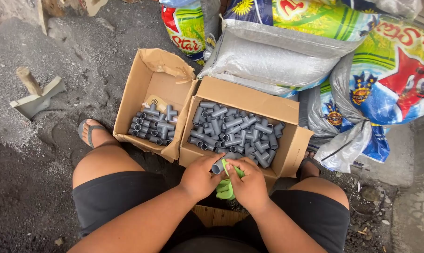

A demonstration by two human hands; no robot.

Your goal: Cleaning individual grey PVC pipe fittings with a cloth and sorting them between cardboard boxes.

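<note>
**Grey pipe fittings wiped one by one over two cardboard boxes**

Grey plastic tee fittings fill two open cardboard boxes on a dark, gritty floor, seen from above by a seated person in black shorts and sandals. The right box (291, 145), just beyond the knees, is heaped with loose, jumbled fittings. The left box (127, 107), touching its side, holds a smaller batch packed in neat rows in its near corner, with much of its bottom bare. Judging by that, the sorting looks less than half done: most pieces lie unsorted in the right box.

Both hands meet over the near edge of the right box. The left hand (199, 177) is curled closed around one grey fitting (218, 166), its open end showing between thumb and fingers. The right hand (249, 182) is closed too, pinching a green cloth (226, 187) against the fitting; the cloth hangs down between the wrists. Forearms angle inward from the thighs.

Printed woven sacks (315, 42) are piled against the far side of the boxes. A wooden stake with a block (34, 96) lies at the floor's left edge.
</note>
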